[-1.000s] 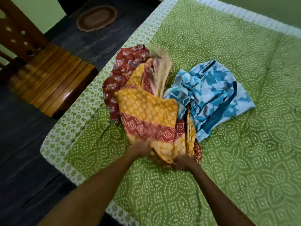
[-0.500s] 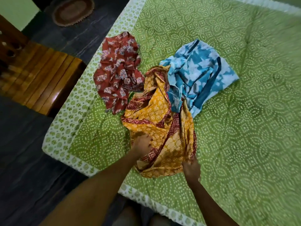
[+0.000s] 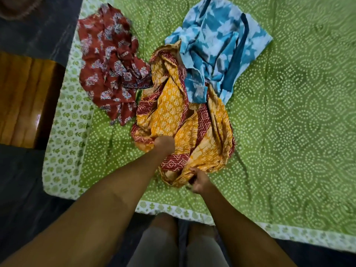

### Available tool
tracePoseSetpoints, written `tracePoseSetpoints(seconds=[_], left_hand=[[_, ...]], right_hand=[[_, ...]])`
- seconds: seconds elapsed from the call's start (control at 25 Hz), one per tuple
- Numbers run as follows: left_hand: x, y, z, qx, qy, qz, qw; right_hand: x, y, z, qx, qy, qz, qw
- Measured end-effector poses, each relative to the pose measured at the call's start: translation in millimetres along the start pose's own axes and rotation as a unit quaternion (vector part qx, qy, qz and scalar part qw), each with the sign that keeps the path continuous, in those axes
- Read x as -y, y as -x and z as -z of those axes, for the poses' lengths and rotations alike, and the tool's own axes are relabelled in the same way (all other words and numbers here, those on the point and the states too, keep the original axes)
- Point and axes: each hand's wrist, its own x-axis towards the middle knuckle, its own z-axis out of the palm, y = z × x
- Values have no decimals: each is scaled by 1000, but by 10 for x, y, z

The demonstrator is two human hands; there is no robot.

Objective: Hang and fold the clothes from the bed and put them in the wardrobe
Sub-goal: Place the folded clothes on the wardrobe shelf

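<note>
1. Bed (image 3: 289, 132): covered in green spread with white dotted pattern; white border with green motifs along near and left edges. Far side and right side cut off by frame.
2. Yellow garment (image 3: 192, 122): yellow-orange cloth with dark red patterned bands, lying crumpled in a heap near the bed's near edge, centre of view. Shape of garment cannot be made out; folds hide most of it.
3. Left hand (image 3: 163, 145): at the near-left edge of the yellow garment, knuckles toward camera, fingers curled under into the cloth. Fingertips hidden by the hand itself and by folds; reads as a grasp on the fabric edge.
4. Right hand (image 3: 198, 182): at the nearest corner of the yellow garment, fingers curled, pinching a bunched fold. Slightly blurred; individual fingers hard to separate.
5. Red garment (image 3: 109, 62): dark red with pale floral print, crumpled, to the left and farther back, touching the yellow garment's left side.
6. Blue garment (image 3: 217, 45): light and dark blue blotched print, behind and right of the yellow one; its near edge overlaps the yellow cloth. Top edge cut off by frame.
7. Wooden chair (image 3: 23, 97): slatted seat at left, beside the bed; only part visible.
8. Round mat (image 3: 17, 6): on dark floor, top-left corner, mostly cut off and blurred.
9. Person's legs visible at bottom centre, against the bed's near edge.
</note>
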Motion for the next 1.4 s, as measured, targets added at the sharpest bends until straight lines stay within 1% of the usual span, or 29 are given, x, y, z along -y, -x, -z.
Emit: tracePoseSetpoints(seconds=[0.04, 0.08, 0.12, 0.16, 0.2, 0.24, 0.28, 0.32, 0.36, 0.4, 0.44, 0.48, 0.6, 0.68, 0.76, 0.8, 0.84, 0.92, 0.96, 1.0, 1.04, 1.08, 1.12, 1.16, 1.2, 1.28, 1.32, 1.36, 1.4], left_hand=[[129, 40, -70, 4, 22, 0, 1000], [265, 72, -128, 7, 69, -6, 998], [359, 151, -138, 11, 132, -15, 991], [459, 212, -165, 12, 221, -27, 975], [549, 319, -148, 9, 331, -33, 943], [586, 414, -97, 4, 434, -23, 900], [619, 529, -39, 4, 512, -11, 859], [660, 641, 13, 2, 565, -3, 825], [696, 776, 85, 12, 591, 0, 807], [721, 912, 172, 20, 602, -9, 798], [765, 1040, 254, 28, 593, -23, 805], [797, 1180, 346, 43, 566, -39, 823], [822, 1556, 635, 126, 424, -114, 890], [747, 1891, 861, 145, 369, -122, 910], [637, 2233, 1126, 111, 356, -112, 921], [609, 2392, 1267, 98, 379, -110, 913], [603, 2556, 1395, 84, 420, -115, 896], [582, 2883, 1610, 67, 510, -151, 844], [571, 3036, 1681, 31, 554, -174, 813], [544, 3185, 1737, -13, 609, -205, 766], [506, 3336, 1771, -53, 670, -239, 701], [473, 3441, 1782, -83, 718, -270, 636], [434, 3504, 1763, -113, 740, -283, 600], [390, 3527, 1711, -144, 739, -278, 596], [352, 3531, 1642, -169, 731, -261, 608], [328, 3480, 1545, -215, 728, -205, 618], [351, 3480, 1515, -262, 707, -167, 635], [393, 3492, 1498, -319, 667, -133, 660], [445, 3535, 1495, -376, 607, -98, 694]], right_hand=[[-19, -4, -42, 15, -42, 16, 999], [-25, 41, -56, 25, -77, 46, 996], [-22, 85, -50, 50, -116, 80, 989], [-3, 172, -32, 83, -148, 108, 980], [19, 282, -24, 122, -160, 121, 972], [55, 440, -18, 158, -155, 124, 967], [103, 562, 2, 199, -140, 128, 961], [152, 749, 2, 232, -103, 130, 959], [204, 926, 2, 249, -49, 130, 958], [264, 1115, 4, 252, 26, 129, 959], [338, 1296, 13, 246, 109, 132, 954], [428, 1474, 35, 226, 186, 136, 947], [718, 2081, 120, 204, 341, 149, 906], [838, 2529, 195, 196, 391, 192, 878], [873, 2998, 252, 212, 396, 241, 860], [882, 3209, 296, 219, 396, 271, 850], [894, 3401, 343, 230, 391, 299, 839], [914, 3730, 436, 270, 358, 341, 826], [913, 3847, 512, 303, 327, 361, 819], [919, 3911, 572, 344, 278, 385, 810], [906, 3951, 613, 396, 211, 404, 797], [896, 3941, 630, 446, 130, 404, 788], [859, 3899, 623, 479, 65, 390, 784], [796, 3844, 585, 485, 44, 381, 786], [716, 3819, 546, 462, 62, 386, 796], [607, 3838, 466, 372, 141, 415, 818], [596, 3891, 441, 318, 180, 433, 824], [615, 3965, 423, 270, 210, 447, 827], [671, 4037, 403, 227, 231, 459, 827]])
